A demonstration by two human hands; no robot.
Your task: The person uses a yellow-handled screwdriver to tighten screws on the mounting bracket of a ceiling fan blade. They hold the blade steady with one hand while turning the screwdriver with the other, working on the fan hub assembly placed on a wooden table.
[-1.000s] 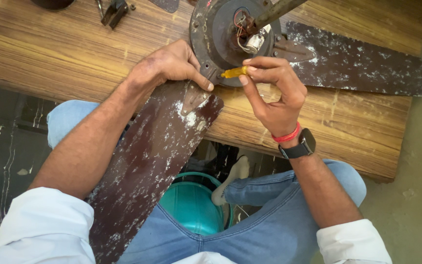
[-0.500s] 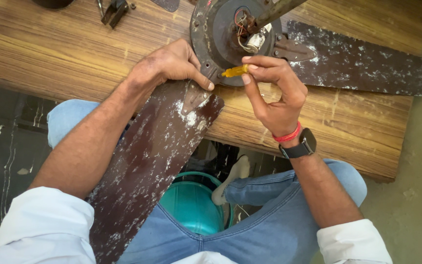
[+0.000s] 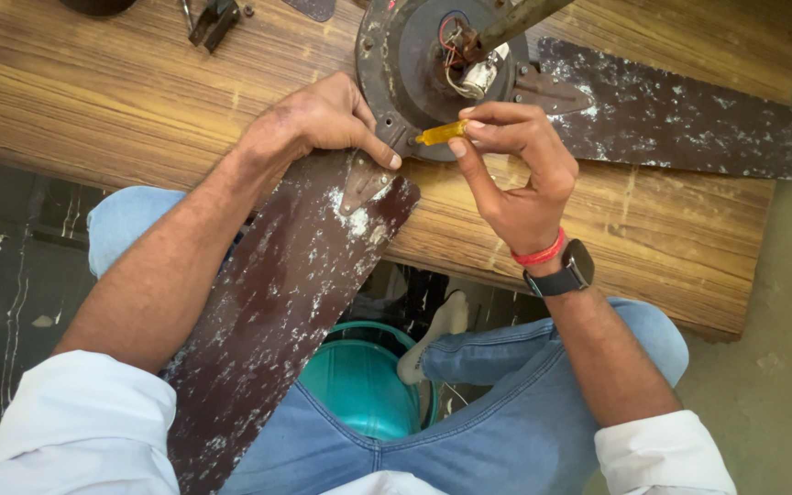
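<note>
A dark brown ceiling fan motor (image 3: 414, 64) lies on a wooden table (image 3: 139, 101), its wiring exposed at the hub. One worn, paint-flecked blade (image 3: 286, 302) hangs off the table's near edge over my lap; another blade (image 3: 680, 115) stretches to the right. My left hand (image 3: 323, 119) presses down on the near blade's bracket beside the motor rim. My right hand (image 3: 515, 165) pinches a small yellow-handled screwdriver (image 3: 440, 134), its tip at the motor's edge by the bracket. A black watch and a red band circle my right wrist.
Dark metal tools (image 3: 213, 18) lie at the table's far edge. A teal stool (image 3: 359, 376) shows between my knees under the table. A grey floor (image 3: 781, 367) runs along the right; dark marble flooring (image 3: 2, 257) lies to the left.
Almost nothing differs; my right hand's fingers have shifted slightly on the yellow screwdriver while the left hand stays on the blade bracket.
</note>
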